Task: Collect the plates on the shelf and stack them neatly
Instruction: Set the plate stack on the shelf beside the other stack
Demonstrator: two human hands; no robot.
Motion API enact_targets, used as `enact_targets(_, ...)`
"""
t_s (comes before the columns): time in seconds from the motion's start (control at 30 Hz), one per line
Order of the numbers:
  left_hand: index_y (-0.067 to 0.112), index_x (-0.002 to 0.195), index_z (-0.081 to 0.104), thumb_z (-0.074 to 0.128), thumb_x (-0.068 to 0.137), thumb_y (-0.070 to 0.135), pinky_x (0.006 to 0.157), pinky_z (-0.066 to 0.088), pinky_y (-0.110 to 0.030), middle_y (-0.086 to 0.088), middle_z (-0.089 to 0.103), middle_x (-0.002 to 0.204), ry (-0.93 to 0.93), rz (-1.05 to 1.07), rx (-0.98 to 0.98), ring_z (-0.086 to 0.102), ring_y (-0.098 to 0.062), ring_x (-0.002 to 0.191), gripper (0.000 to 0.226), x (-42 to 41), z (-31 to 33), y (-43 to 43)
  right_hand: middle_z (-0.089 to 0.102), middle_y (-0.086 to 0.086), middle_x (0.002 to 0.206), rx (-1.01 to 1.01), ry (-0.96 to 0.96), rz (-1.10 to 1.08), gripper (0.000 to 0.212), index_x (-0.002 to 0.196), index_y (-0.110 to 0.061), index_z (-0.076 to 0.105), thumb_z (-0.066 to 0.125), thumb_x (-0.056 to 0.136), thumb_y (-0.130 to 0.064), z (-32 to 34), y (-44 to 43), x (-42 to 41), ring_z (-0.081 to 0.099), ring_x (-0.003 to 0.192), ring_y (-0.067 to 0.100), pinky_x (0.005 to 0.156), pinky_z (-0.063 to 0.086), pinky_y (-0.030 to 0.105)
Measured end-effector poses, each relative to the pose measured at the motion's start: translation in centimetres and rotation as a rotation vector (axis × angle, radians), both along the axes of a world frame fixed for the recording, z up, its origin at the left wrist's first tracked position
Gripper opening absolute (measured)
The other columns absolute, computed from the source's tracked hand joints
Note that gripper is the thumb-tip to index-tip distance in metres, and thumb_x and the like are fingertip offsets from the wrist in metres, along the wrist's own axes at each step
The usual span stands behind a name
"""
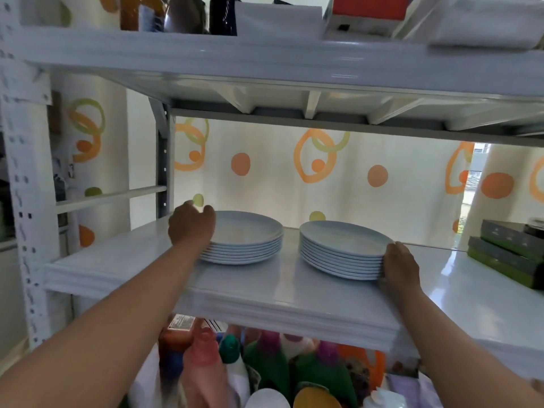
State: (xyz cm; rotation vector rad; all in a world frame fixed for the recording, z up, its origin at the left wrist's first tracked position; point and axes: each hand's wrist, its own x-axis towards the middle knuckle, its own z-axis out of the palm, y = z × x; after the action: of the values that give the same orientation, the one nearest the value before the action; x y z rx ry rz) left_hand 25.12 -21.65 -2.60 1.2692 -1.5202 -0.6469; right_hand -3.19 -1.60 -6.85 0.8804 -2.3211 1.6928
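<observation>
Left hand [191, 223] curled over the far left rim of the left stack of round white plates [250, 240], gripping it; right hand [401, 265] wrapped round the near right edge of the right stack of round white plates [341, 251], fingertips hidden. The stacks stand side by side, just apart, on the glossy white shelf [265, 290], each hand on its own stack's outer side; merging likely means lifting one sideways onto the other
</observation>
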Motion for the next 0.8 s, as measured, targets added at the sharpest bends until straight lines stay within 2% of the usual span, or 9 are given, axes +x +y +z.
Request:
enact_targets(0.07, 0.002, 0.133, 0.048, 0.041, 0.090, 0.023, 0.099, 0.038, -0.038, -0.021, 0.051, 0.137, 0.102, -0.090, 0.146, 0.047, -0.037, 0.125, 0.048, 0.8, -1.1, -1.8, 0.049, 0.014, 0.089, -0.027, -0.017, 0.015, 0.026, 0.072, -0.014, 0.042, 0.027, 0.093, -0.015, 0.0, 0.0, 0.1, 0.043, 0.084, 0.026, 0.076, 0.030, 0.032)
enact_targets(0.1, 0.001, 0.131, 0.049, 0.041, 0.089, 0.021, 0.097, 0.038, -0.038, -0.021, 0.053, 0.135, 0.149, -0.139, 0.186, 0.049, -0.037, 0.122, 0.047, 1.0, -1.7, -2.3, 0.050, 0.014, 0.089, -0.042, -0.027, 0.018, 0.025, 0.074, -0.013, 0.044, 0.027, 0.093, -0.015, 0.0, -0.1, 0.1, 0.044, 0.085, 0.027, 0.076, 0.030, 0.032)
enact_targets(0.23, 0.005, 0.139, 0.042, 0.041, 0.083, 0.018, 0.110, 0.035, -0.045, -0.018, 0.046, 0.144, 0.320, -0.159, 0.238, 0.044, -0.035, 0.129, 0.058, 0.7, -3.5, -3.9, 0.054, 0.015, 0.093, -0.083, -0.048, 0.019, 0.025, 0.086, -0.008, 0.050, 0.027, 0.092, -0.018, 0.0, 0.0, 0.1, 0.047, 0.088, 0.028, 0.077, 0.032, 0.033)
enact_targets(0.33, 0.007, 0.140, 0.042, 0.037, 0.080, 0.011, 0.111, 0.036, -0.048, -0.017, 0.046, 0.144, 0.389, -0.141, 0.262, 0.045, -0.036, 0.129, 0.061, 0.5, -3.8, -4.5, 0.056, 0.019, 0.098, -0.072, -0.044, 0.002, 0.029, 0.091, -0.005, 0.053, 0.027, 0.093, -0.017, 0.0, -0.1, -0.1, 0.047, 0.090, 0.029, 0.078, 0.032, 0.033)
enact_targets(0.43, 0.013, 0.146, 0.035, 0.035, 0.082, 0.007, 0.111, 0.036, -0.046, -0.012, 0.042, 0.148, 0.397, -0.162, 0.260, 0.044, -0.033, 0.131, 0.063, 0.4, -3.4, -3.6, 0.058, 0.021, 0.102, -0.076, -0.047, -0.006, 0.031, 0.093, -0.004, 0.055, 0.027, 0.093, -0.018, -0.1, -0.2, -0.2, 0.047, 0.090, 0.028, 0.078, 0.031, 0.032)
enact_targets(0.6, 0.011, 0.150, 0.026, 0.033, 0.090, 0.005, 0.111, 0.036, -0.044, -0.011, 0.034, 0.152, 0.366, -0.216, 0.257, 0.039, -0.032, 0.135, 0.060, -1.1, -3.1, -2.5, 0.059, 0.024, 0.106, -0.085, -0.045, -0.005, 0.026, 0.087, -0.008, 0.051, 0.027, 0.093, -0.016, 0.0, -0.1, -0.1, 0.046, 0.089, 0.027, 0.078, 0.030, 0.031)
enact_targets(0.8, 0.008, 0.148, 0.030, 0.033, 0.089, 0.006, 0.111, 0.036, -0.043, -0.014, 0.039, 0.150, 0.328, -0.216, 0.254, 0.040, -0.034, 0.133, 0.059, -2.4, -3.2, -2.2, 0.059, 0.025, 0.108, -0.109, -0.087, -0.026, 0.025, 0.088, -0.007, 0.051, 0.028, 0.093, -0.016, 0.0, -0.2, -0.5, 0.045, 0.089, 0.027, 0.078, 0.030, 0.031)
